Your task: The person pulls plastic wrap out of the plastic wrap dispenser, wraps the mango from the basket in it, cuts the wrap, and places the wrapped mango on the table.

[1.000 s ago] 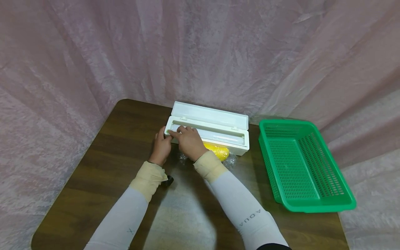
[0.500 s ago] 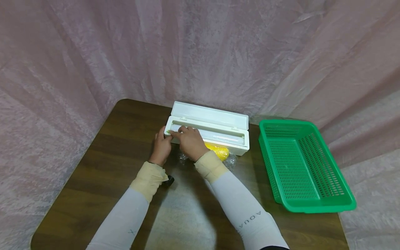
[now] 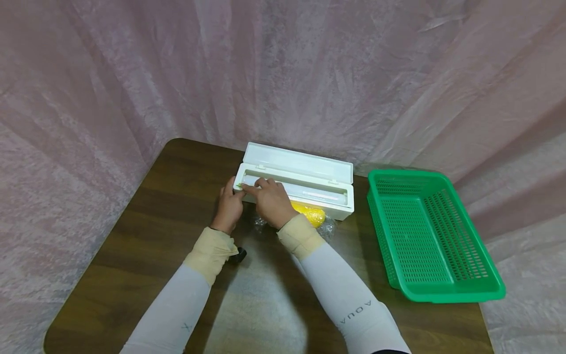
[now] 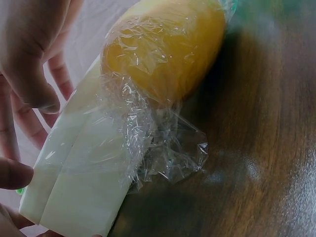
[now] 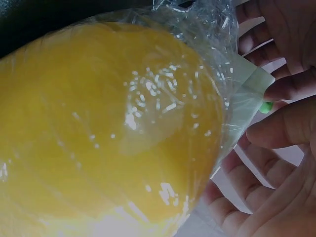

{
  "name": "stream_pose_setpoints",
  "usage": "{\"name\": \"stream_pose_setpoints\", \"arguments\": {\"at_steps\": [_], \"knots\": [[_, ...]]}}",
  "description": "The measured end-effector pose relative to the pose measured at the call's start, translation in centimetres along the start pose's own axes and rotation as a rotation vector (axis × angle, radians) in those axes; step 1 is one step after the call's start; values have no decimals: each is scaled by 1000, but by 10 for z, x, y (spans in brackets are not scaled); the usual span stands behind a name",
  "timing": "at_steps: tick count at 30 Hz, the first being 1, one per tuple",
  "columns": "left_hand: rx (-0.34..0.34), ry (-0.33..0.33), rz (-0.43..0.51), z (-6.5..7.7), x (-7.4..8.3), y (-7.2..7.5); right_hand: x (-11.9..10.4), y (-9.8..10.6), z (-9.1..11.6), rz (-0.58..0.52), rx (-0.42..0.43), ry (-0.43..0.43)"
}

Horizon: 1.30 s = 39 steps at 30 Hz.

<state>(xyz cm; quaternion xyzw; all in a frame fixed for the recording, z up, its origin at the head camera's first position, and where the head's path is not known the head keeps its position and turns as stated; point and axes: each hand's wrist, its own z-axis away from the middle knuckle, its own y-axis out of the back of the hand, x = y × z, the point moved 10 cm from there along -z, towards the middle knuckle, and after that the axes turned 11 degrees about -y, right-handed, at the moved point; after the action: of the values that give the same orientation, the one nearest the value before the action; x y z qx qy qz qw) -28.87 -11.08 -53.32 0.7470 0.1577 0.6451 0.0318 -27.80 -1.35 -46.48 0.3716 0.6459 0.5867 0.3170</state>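
Observation:
A white cling film dispenser box (image 3: 340,214) stands with its lid (image 3: 298,162) swung up behind and a roll (image 3: 309,192) inside. My left hand (image 3: 228,209) grips its left end, thumb tip beside a small green knob (image 5: 266,107). My right hand (image 3: 271,201) reaches across the box's near wall at that end. Its thumb points left, close to the knob, and its loosely bent fingers hang over the opening, pinching nothing visible. Against the box front lies a yellow rounded thing (image 4: 163,54) wrapped in clear film (image 4: 163,148); my right hand hides part of it in the head view.
A green slotted plastic basket (image 3: 402,290) stands right of the box on the dark wooden table (image 3: 146,246). Pink curtains (image 3: 283,73) hang behind the table's far edge and along its sides.
My right hand has shifted very slightly to the right. The left hand keeps its grip on the box end, and the box, basket and wrapped yellow thing stay put.

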Motion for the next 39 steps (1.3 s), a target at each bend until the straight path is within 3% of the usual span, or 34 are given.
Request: {"name": "stream_pose_setpoints", "arguments": {"at_steps": [23, 39], "knots": [[-13, -15, -52, -1, 7, 0, 5, -5, 3, -39, 3, -5], [-16, -1, -29, -1, 4, 0, 5, -2, 6, -55, 27, 9]]}}
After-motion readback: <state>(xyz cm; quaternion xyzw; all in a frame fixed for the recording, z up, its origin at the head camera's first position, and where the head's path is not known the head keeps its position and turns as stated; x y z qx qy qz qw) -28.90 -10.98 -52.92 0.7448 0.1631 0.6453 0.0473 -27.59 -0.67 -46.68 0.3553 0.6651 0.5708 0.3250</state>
